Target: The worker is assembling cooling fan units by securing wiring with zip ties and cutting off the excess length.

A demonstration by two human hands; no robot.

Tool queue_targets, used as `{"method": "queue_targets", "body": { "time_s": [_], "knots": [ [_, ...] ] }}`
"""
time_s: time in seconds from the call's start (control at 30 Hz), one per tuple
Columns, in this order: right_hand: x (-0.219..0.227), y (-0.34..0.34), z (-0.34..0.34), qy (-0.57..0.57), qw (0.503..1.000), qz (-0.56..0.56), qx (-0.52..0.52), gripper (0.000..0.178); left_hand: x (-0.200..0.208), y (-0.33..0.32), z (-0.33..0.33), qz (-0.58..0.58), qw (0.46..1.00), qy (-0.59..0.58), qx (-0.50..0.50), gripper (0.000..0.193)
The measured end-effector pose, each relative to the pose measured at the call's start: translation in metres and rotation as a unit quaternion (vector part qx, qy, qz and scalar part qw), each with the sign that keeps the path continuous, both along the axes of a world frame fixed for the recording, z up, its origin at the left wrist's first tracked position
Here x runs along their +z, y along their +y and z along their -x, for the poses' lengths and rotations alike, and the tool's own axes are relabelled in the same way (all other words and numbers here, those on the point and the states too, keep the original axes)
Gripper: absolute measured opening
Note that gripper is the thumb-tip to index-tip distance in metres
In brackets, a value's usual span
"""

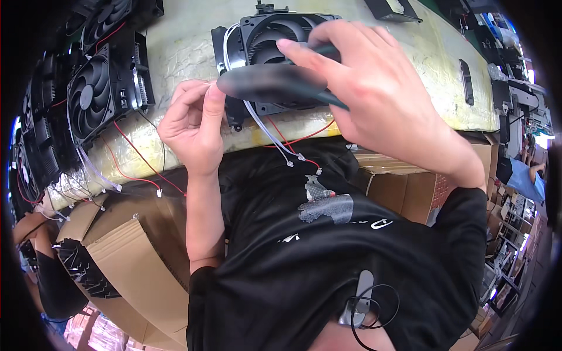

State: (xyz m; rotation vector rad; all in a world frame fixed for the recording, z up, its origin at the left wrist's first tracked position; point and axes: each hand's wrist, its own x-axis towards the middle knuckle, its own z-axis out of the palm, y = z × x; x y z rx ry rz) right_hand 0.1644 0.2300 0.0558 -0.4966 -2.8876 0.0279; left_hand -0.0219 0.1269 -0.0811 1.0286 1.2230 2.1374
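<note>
In front of me on the table lies a black fan unit (pixel 269 47), with white wires (pixel 233 41) along its left side and loose plug ends hanging over the near edge. My right hand (pixel 374 76) is closed around a tool with dark green handles (pixel 336 100), held above the fan. A dark blur covers the tool's head, so its kind does not show. At the fan's left side, my left hand (pixel 196 120) has thumb and forefinger pinched together beside the blur. Whatever they pinch is too small or hidden to name.
More black fan units (pixel 93 88) stand along the left, their red and white leads trailing over the edge. Open cardboard boxes (pixel 134 263) sit below the table. A black strip (pixel 466 82) lies at the right. Another person's arm (pixel 44 251) shows at the lower left.
</note>
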Motion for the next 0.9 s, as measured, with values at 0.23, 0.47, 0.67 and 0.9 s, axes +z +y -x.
{"method": "queue_targets", "body": {
  "time_s": [0.23,0.47,0.67,0.9],
  "knots": [
    [0.014,-0.007,0.024,-0.070,0.992,-0.088,0.049,0.047,-0.002,-0.005,-0.002,0.004,1.000,0.019,0.001,0.005],
    [0.009,-0.017,0.023,-0.162,0.978,-0.122,0.044,0.044,0.001,-0.005,-0.006,0.035,0.991,0.101,0.074,0.006],
    [0.006,-0.021,0.012,-0.081,0.993,-0.084,0.018,0.051,0.016,0.000,-0.022,-0.002,0.983,0.079,0.167,0.007],
    [0.001,-0.001,-0.051,0.114,0.984,0.050,-0.129,0.042,-0.013,-0.097,-0.003,0.005,0.911,0.195,0.364,0.007]
  ]
}}
